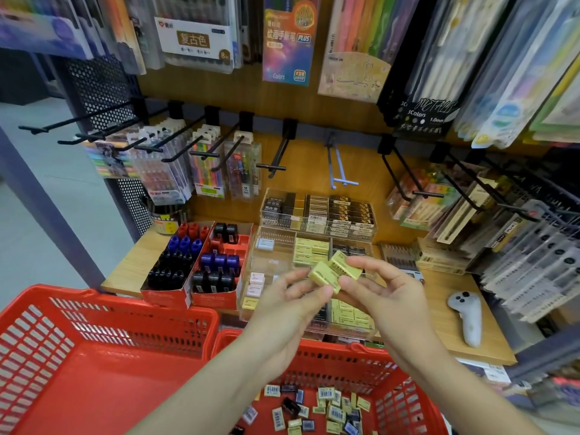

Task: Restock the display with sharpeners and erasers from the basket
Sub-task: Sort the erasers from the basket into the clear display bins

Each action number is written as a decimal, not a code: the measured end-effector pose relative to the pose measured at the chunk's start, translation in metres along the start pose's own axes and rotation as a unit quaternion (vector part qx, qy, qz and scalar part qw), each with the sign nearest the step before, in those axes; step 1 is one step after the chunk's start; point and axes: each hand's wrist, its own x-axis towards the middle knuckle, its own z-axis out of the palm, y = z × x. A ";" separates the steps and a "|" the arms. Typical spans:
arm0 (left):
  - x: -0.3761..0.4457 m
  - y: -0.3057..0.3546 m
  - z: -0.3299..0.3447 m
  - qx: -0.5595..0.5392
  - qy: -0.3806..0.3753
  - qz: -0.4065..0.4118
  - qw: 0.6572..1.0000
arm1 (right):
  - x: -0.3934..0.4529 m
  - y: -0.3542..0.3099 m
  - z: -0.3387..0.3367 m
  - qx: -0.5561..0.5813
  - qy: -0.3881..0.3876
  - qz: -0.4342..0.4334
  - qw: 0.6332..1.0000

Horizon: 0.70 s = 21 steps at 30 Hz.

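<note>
Premises: retail stationery shop. Evidence: packaged pen sets (194,36) hung on peg hooks (276,158), barcoded erasers in a clear acrylic display (317,215) on the wooden shelf (131,265), red shopping baskets (103,356) below its front edge.

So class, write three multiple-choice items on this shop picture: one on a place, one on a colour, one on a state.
1. Where does the white controller lie?
A. in a basket
B. on the wooden shelf
C. on a hook

2. What colour are the erasers being held?
A. yellow
B. blue
C. black

3. The left-hand basket is
A. full
B. tipped over
C. empty where seen

Answers: 1 B, it rests on the shelf, right of the clear trays. 2 A, both hands, left hand and right hand, pinch yellow blocks. 3 C, its floor shows bare.
</note>
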 end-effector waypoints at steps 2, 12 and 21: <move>0.007 -0.011 0.002 -0.055 0.010 -0.031 0.998 | 0.004 0.009 0.004 -0.030 0.007 0.011 0.999; 0.118 0.016 -0.053 0.335 0.111 0.025 0.935 | 0.120 0.048 -0.023 -0.507 0.031 -0.059 0.860; 0.188 0.009 -0.046 0.573 0.086 0.078 0.811 | 0.185 0.086 -0.001 -0.651 -0.094 -0.023 0.753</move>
